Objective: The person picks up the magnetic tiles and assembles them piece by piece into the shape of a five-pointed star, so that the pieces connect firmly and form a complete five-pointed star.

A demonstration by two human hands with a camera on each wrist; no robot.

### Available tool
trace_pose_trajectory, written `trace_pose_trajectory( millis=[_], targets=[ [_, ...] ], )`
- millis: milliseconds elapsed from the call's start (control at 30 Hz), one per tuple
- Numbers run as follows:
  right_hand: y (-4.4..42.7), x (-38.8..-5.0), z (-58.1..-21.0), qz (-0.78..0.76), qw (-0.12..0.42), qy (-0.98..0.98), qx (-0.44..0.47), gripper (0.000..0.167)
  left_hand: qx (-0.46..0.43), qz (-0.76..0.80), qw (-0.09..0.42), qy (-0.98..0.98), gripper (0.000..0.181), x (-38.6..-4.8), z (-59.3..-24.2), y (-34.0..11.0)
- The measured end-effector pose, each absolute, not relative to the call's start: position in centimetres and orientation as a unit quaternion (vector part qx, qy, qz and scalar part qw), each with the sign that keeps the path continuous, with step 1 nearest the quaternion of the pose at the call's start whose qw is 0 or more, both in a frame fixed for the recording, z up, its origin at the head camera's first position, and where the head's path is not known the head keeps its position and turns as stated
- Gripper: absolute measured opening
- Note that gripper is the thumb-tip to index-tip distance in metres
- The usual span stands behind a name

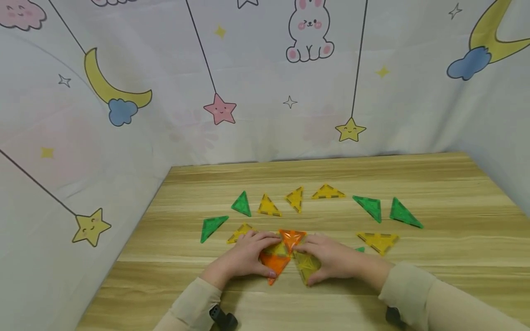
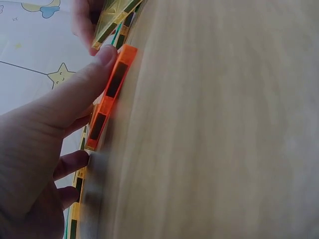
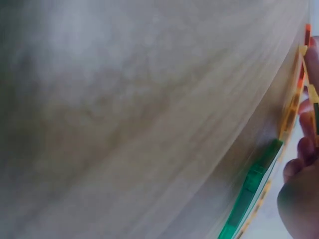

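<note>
My left hand [image 1: 247, 255] grips a translucent orange triangular magnetic tile [image 1: 275, 262] lying near the table's front. Its thumb bears on that tile's edge [image 2: 108, 99], while the fingers reach around the far side. Between the fingers and the orange tile a yellow triangular tile [image 1: 278, 249] shows partly. A second orange triangular tile [image 1: 292, 237] points toward me just beyond. To the right, my right hand [image 1: 334, 258] pinches another yellow triangular tile [image 1: 307, 265] between thumb and fingers. In the left wrist view this yellow tile [image 2: 115, 19] looks tilted off the wood.
Yellow triangles [image 1: 269, 207] and green triangles [image 1: 243, 204] lie in an arc beyond both hands. One yellow tile [image 1: 377, 242] and a green corner [image 1: 360, 249] sit near my right forearm. A patterned cloth [image 1: 265, 138] hangs behind the wooden table [image 1: 455, 276].
</note>
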State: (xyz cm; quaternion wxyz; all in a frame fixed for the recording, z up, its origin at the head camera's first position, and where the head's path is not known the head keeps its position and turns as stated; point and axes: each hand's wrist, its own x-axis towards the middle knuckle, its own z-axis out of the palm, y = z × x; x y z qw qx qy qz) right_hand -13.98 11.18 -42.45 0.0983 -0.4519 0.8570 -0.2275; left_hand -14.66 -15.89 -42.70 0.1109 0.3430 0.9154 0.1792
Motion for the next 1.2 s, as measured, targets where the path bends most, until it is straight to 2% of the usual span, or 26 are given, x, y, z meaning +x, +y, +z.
trace_pose_trajectory(
  millis=[367, 600, 867, 1200],
  targets=[
    [10.87, -13.74, -42.86, -0.235, 0.087, 0.85, -0.464, 0.073, 0.344, 0.181, 0.107, 0.915, 0.077, -14.77, -42.67, -15.93],
    [10.93, -13.71, -43.1, -0.237, 0.062, 0.839, -0.485, 0.061, 0.347, 0.18, 0.107, 0.914, 0.077, -14.76, -42.6, -15.78],
    [11.4, -13.75, -43.09, -0.244, 0.092, 0.861, -0.437, 0.069, 0.348, 0.181, 0.109, 0.914, 0.076, -14.72, -42.47, -15.66],
    [11.74, -13.81, -43.19, -0.236, 0.088, 0.88, -0.402, 0.07, 0.341, 0.167, 0.11, 0.919, 0.076, -14.55, -42.34, -15.69]
  ],
)
